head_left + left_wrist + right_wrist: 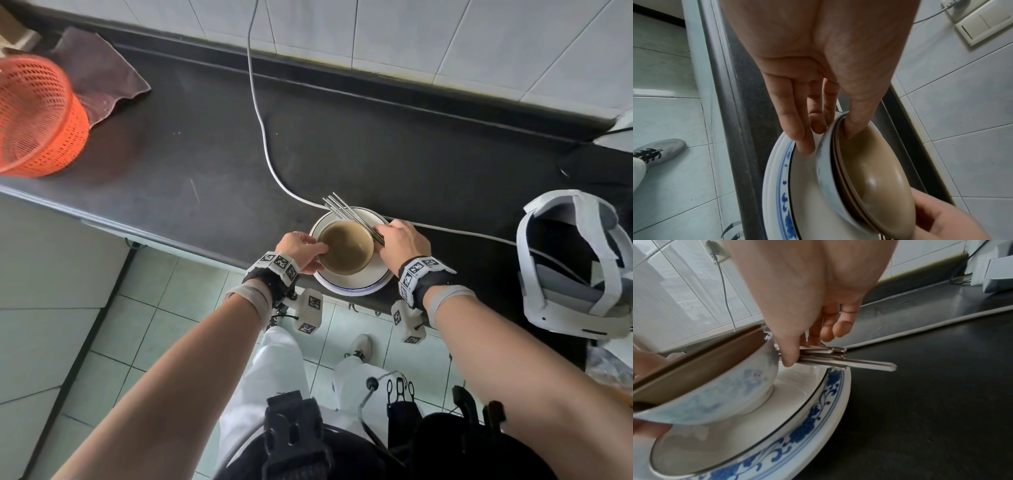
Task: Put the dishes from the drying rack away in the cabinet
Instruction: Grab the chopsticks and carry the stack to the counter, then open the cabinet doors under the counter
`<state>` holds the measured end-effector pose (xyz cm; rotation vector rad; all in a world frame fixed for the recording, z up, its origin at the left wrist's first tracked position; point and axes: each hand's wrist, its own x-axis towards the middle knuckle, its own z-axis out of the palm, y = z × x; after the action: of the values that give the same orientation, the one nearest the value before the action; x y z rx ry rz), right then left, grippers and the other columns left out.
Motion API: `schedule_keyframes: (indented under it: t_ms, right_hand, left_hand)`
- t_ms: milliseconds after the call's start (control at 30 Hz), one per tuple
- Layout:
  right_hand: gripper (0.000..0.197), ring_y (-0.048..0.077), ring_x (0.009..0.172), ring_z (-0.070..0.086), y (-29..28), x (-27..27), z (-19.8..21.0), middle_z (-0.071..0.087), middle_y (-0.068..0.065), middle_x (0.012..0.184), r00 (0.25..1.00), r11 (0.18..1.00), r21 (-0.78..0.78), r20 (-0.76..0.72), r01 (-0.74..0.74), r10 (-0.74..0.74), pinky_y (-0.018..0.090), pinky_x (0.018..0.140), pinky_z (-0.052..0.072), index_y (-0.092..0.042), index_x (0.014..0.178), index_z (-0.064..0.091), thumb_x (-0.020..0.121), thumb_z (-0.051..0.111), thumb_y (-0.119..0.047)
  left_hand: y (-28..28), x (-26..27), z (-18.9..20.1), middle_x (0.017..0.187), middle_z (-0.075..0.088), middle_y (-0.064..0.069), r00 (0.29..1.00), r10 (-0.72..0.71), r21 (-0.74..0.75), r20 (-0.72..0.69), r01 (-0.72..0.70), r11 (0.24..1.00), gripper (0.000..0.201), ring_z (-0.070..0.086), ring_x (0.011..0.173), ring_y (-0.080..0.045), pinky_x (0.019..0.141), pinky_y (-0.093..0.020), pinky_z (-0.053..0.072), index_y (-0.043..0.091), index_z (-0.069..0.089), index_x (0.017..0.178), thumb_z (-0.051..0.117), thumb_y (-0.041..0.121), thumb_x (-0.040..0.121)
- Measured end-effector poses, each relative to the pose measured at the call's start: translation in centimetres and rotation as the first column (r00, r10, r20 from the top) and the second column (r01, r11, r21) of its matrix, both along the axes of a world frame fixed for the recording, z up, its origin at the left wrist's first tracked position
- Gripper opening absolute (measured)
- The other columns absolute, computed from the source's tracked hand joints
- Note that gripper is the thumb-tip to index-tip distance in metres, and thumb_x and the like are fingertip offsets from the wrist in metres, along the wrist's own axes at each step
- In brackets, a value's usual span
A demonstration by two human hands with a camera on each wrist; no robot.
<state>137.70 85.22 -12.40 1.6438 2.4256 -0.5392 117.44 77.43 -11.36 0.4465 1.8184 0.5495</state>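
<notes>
Where the dark desk (pixel 205 164) meets its front edge, a stack of plates (pixel 371 274) is set, with nested bowls (pixel 346 247) on top. The bowls' rim is pinched by the left hand (pixel 301 251); metal cutlery (pixel 838 361) is clamped in the right hand (pixel 404 241).

Open countertop (pixel 191 144) left of cable (pixel 259 113); headset (pixel 572 263) right.

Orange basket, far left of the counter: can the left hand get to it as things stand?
Probably not right now. The left hand grips the stacked bowls, thumb inside the rim, so it is occupied. The counter towards the orange basket looks unobstructed once it lets go.
</notes>
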Motion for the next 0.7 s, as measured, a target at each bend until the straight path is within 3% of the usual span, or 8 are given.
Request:
schedule_keyframes:
  t_ms: [133,267,333,433,567,700]
  right_hand:
    - [0.040,0.023,0.118,0.054,0.0,0.7,-0.3,0.059,0.002,0.120,0.996,0.998,0.002,-0.067,0.055,-0.055,0.036,0.083,0.051,-0.030,0.132,0.058,0.093,0.060,-0.036]
    - [0.038,0.021,0.107,0.060,0.0,1.4,-0.1,0.061,0.000,0.115,0.980,0.994,-0.005,-0.168,0.111,-0.111,0.037,0.078,0.054,-0.028,0.126,0.061,0.090,0.063,-0.042]
    - [0.032,0.022,0.100,0.063,-0.2,1.7,0.4,0.062,-0.001,0.110,0.974,0.993,-0.004,-0.197,0.116,-0.115,0.036,0.073,0.053,-0.027,0.120,0.063,0.091,0.062,-0.041]
    - [0.019,0.024,0.078,0.062,-0.7,1.8,1.5,0.064,0.000,0.093,0.966,0.988,0.037,-0.217,0.152,-0.140,0.032,0.061,0.047,-0.021,0.097,0.062,0.094,0.054,-0.038]
    - [0.038,0.031,0.063,0.056,-2.4,2.3,3.3,0.058,0.005,0.065,0.960,0.976,-0.033,-0.174,0.216,-0.219,0.030,0.054,0.039,-0.013,0.073,0.056,0.096,0.043,-0.040]
    - [0.043,0.032,0.065,0.061,-6.2,3.5,4.0,0.062,0.009,0.067,0.944,0.954,-0.096,-0.145,0.284,-0.296,0.031,0.056,0.041,-0.010,0.074,0.060,0.098,0.038,-0.039]
  left_hand:
    - [-0.1,0.2,0.2,0.084,0.072,-0.007,0.999,0.009,0.016,-0.047,-0.008,1.000,0.013,0.078,0.081,-0.029,0.077,-0.038,0.064,0.019,0.065,0.090,0.074,0.027,0.085]
    - [-0.3,0.7,0.6,0.079,0.068,-0.006,0.993,0.047,0.069,-0.106,-0.040,0.997,0.014,0.075,0.070,-0.026,0.076,-0.040,0.064,0.023,0.064,0.081,0.070,0.035,0.086]
    - [-0.6,0.9,0.8,0.075,0.064,-0.006,0.988,0.115,0.087,-0.102,-0.106,0.991,0.021,0.070,0.064,-0.026,0.077,-0.044,0.064,0.017,0.064,0.080,0.067,0.038,0.085]
    - [-1.1,1.2,1.1,0.072,0.063,-0.007,0.973,0.207,0.116,-0.105,-0.195,0.974,0.031,0.066,0.057,-0.025,0.078,-0.048,0.064,0.007,0.064,0.091,0.061,0.037,0.084]
    - [-2.4,1.6,1.3,0.072,0.062,-0.007,0.971,0.227,0.154,-0.072,-0.214,0.965,0.026,0.064,0.056,-0.025,0.074,-0.043,0.063,0.010,0.061,0.085,0.058,0.036,0.084]
    - [-4.5,1.8,1.2,0.067,0.061,-0.007,0.980,0.195,0.159,-0.038,-0.187,0.969,0.022,0.061,0.055,-0.026,0.064,-0.035,0.059,0.011,0.059,0.075,0.057,0.030,0.087]
